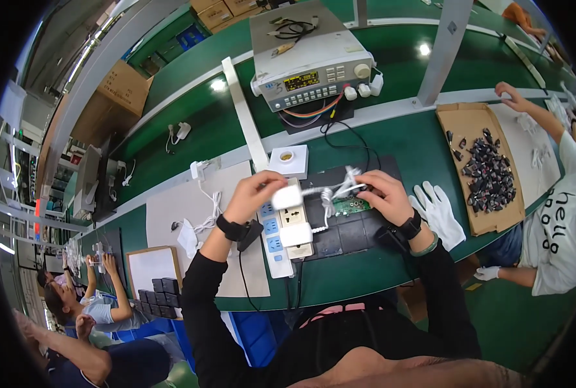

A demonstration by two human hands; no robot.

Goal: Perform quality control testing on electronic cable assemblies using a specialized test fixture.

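Observation:
My left hand (254, 196) pinches a white power adapter (288, 194), slightly blurred, above the power strip (276, 257). A second white adapter (296, 235) sits on the strip's near part. From the adapters, white cord (327, 203) runs in a coiled bundle toward my right hand (389, 197). The fingers of that hand are closed on the cord's end, over a green circuit board (353, 206) on a dark mat (340, 236). Whether its fingertips also touch the board is hidden. Both wrists wear black bands with small black boxes.
A bench power instrument (314, 81) with leads stands behind, near a white block (289, 161). White gloves (438, 215) lie right of my right hand, beside a cardboard tray (453, 129) of small black parts. Black blocks (160, 297) sit at left. Co-workers are on both sides.

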